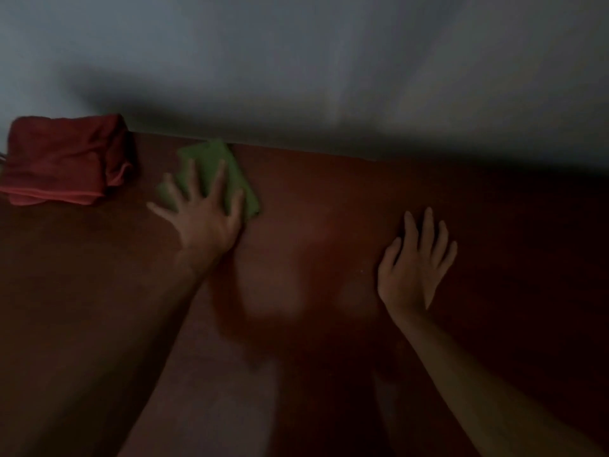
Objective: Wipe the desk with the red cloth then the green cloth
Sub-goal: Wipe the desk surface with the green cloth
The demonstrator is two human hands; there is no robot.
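left hand [206, 219] grip wide, fingers spread flat on folded green cloth [216, 169] | right hand [415, 262] grip wide, flat on dark reddish-brown desk [329, 209] | folded red cloth [62, 159] left of green cloth

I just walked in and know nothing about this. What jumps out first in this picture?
The left hand, fingers spread, presses a green cloth flat on the dark reddish desk near its far edge. A folded red cloth lies at the far left corner, apart from it. The right hand rests open on the desk, holding nothing.
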